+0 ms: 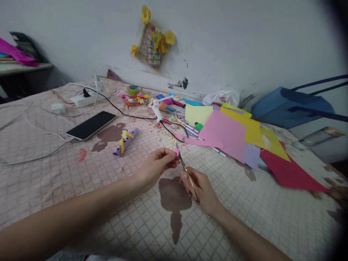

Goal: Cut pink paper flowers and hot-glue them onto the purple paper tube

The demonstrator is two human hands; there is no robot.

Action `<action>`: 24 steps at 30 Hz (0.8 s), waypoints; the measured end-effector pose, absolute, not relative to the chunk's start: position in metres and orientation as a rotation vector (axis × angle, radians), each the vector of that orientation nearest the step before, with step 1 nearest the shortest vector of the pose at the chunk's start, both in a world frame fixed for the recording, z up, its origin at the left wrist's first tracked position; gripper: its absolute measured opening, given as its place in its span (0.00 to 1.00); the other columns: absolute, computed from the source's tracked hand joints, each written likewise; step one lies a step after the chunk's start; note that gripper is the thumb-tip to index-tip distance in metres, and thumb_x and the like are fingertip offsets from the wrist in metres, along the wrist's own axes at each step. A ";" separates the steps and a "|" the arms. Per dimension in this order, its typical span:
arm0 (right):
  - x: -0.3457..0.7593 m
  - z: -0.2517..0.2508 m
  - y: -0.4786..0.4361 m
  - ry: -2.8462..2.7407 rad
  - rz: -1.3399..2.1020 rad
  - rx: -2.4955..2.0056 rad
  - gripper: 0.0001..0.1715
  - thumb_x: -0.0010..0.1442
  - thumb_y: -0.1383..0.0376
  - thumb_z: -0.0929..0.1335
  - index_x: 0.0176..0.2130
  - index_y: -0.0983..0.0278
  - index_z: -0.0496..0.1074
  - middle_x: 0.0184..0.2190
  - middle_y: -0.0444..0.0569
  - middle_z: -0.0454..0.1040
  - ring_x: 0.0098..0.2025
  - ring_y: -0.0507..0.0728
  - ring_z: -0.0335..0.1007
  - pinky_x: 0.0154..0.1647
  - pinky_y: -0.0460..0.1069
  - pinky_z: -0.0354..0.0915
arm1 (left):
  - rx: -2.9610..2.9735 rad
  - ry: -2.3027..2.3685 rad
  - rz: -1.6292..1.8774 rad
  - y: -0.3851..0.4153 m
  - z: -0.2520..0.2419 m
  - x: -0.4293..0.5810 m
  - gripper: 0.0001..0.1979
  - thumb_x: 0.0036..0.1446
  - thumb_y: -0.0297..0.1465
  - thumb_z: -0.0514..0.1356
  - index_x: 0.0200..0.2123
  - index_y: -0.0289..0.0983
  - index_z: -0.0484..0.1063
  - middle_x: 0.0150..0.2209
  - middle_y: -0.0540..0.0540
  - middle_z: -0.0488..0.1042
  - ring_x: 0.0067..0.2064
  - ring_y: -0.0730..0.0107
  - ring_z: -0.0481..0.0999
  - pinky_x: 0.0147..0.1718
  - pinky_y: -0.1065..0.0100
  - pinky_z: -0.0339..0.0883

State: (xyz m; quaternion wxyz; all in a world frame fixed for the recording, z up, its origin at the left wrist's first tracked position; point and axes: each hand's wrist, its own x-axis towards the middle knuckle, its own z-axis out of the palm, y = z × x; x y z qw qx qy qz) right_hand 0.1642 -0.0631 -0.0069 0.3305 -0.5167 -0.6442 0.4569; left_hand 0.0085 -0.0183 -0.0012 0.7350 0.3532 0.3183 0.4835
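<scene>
My left hand (156, 168) pinches a small piece of pink paper (177, 151) between thumb and fingertips, above a quilted, tiled-pattern bedsheet (130, 214). My right hand (201, 189) grips a pair of slim scissors (185, 168) with gold-coloured handles, and their tips reach up to the pink piece. Paper snippets lie scattered beyond my hands. Farther left rests a lilac paper roll (125, 142) wrapped with a yellow strip. A loose heap of coloured paper sheets (224, 132) lies to the right of my hands.
A white glue gun (157, 109) with a black cord lies among craft scraps near a tape roll (134, 90). A black smartphone (91, 125) and white power strip (89, 98) sit at left. A blue bag (290, 107) stands at right, against the wall.
</scene>
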 end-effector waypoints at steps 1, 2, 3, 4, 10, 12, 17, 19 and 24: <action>0.164 -0.007 -0.063 -1.683 1.196 -1.349 0.23 0.60 0.50 0.60 0.24 0.64 0.60 0.18 0.39 0.56 0.21 0.48 0.53 0.21 0.45 0.48 | 0.776 0.700 1.062 -0.018 -0.001 0.008 0.06 0.53 0.29 0.60 0.27 0.31 0.69 0.29 0.47 0.72 0.31 0.75 0.71 0.35 0.70 0.62; 0.164 -0.007 -0.063 -1.681 1.199 -1.348 0.23 0.60 0.50 0.60 0.24 0.64 0.60 0.18 0.39 0.55 0.21 0.48 0.53 0.21 0.45 0.48 | 0.774 0.699 1.063 -0.018 -0.001 0.009 0.06 0.53 0.29 0.60 0.27 0.31 0.69 0.29 0.47 0.72 0.31 0.75 0.71 0.35 0.70 0.62; 0.164 -0.007 -0.062 -1.681 1.202 -1.348 0.23 0.60 0.50 0.60 0.24 0.64 0.60 0.18 0.39 0.55 0.21 0.48 0.53 0.21 0.45 0.48 | 0.774 0.698 1.063 -0.018 -0.001 0.009 0.06 0.53 0.29 0.60 0.27 0.31 0.69 0.29 0.47 0.72 0.31 0.75 0.71 0.35 0.70 0.62; 0.164 -0.008 -0.062 -1.684 1.201 -1.350 0.23 0.60 0.50 0.60 0.24 0.64 0.60 0.18 0.39 0.55 0.21 0.48 0.53 0.21 0.45 0.48 | 0.773 0.698 1.065 -0.018 -0.001 0.009 0.06 0.52 0.29 0.60 0.27 0.31 0.69 0.29 0.47 0.72 0.31 0.75 0.71 0.35 0.70 0.62; 0.164 -0.008 -0.061 -1.711 1.175 -1.369 0.23 0.60 0.49 0.59 0.24 0.64 0.59 0.18 0.39 0.55 0.20 0.48 0.52 0.21 0.45 0.47 | 0.763 0.702 1.067 -0.018 0.000 0.009 0.06 0.51 0.29 0.61 0.27 0.31 0.69 0.28 0.47 0.72 0.31 0.75 0.71 0.34 0.70 0.62; 0.164 -0.008 -0.061 -1.715 1.173 -1.375 0.24 0.60 0.49 0.59 0.24 0.64 0.59 0.17 0.39 0.54 0.20 0.48 0.52 0.20 0.45 0.47 | 0.765 0.701 1.070 -0.018 0.001 0.009 0.06 0.51 0.29 0.61 0.27 0.31 0.69 0.28 0.47 0.72 0.30 0.75 0.71 0.34 0.71 0.62; 0.164 -0.006 -0.062 -1.711 1.170 -1.377 0.24 0.60 0.49 0.59 0.24 0.64 0.60 0.17 0.39 0.55 0.20 0.48 0.52 0.20 0.45 0.47 | 0.769 0.709 1.066 -0.018 0.001 0.009 0.06 0.51 0.29 0.61 0.26 0.31 0.69 0.28 0.47 0.72 0.30 0.75 0.71 0.34 0.71 0.62; 0.164 -0.006 -0.063 -1.701 1.177 -1.371 0.24 0.60 0.49 0.59 0.23 0.64 0.59 0.17 0.39 0.55 0.20 0.48 0.52 0.20 0.45 0.48 | 0.764 0.711 1.067 -0.018 0.002 0.009 0.06 0.51 0.29 0.61 0.26 0.31 0.69 0.28 0.47 0.72 0.30 0.75 0.71 0.34 0.71 0.62; 0.165 -0.007 -0.063 -1.677 1.209 -1.358 0.23 0.59 0.50 0.60 0.25 0.64 0.60 0.17 0.38 0.55 0.19 0.48 0.52 0.20 0.45 0.47 | 0.768 0.710 1.066 -0.019 0.002 0.009 0.06 0.50 0.29 0.62 0.26 0.31 0.69 0.28 0.47 0.72 0.30 0.75 0.71 0.34 0.70 0.62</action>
